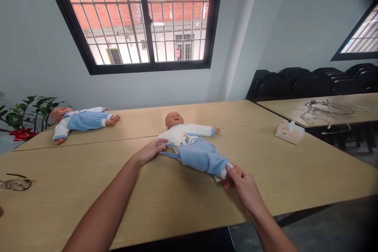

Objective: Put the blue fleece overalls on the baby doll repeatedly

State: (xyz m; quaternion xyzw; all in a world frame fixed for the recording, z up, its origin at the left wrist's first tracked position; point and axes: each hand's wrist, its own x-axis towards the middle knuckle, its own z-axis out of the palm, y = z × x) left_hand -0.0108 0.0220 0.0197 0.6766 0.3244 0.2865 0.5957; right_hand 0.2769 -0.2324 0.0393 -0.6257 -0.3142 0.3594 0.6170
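Observation:
A baby doll (197, 156) in a white top and light blue overalls lies on its back on the wooden table, its head pointing away from me. My left hand (151, 151) is closed at the doll's side, its fingers on the white sleeve and clothing by the arm. A loose blue strap (170, 155) sticks out beside those fingers. At the lower end of the doll, my right hand (242, 183) grips the trouser leg near the white cuff (225, 170). The doll's feet are mostly hidden by this hand.
Another doll (85, 120) in similar clothes lies at the back left, near a potted plant (25, 112). Glasses (17, 184) rest at the left. A tissue box (289, 132) stands at the right; cables (329, 108) lie on a further table. Black chairs (310, 82) are stacked behind.

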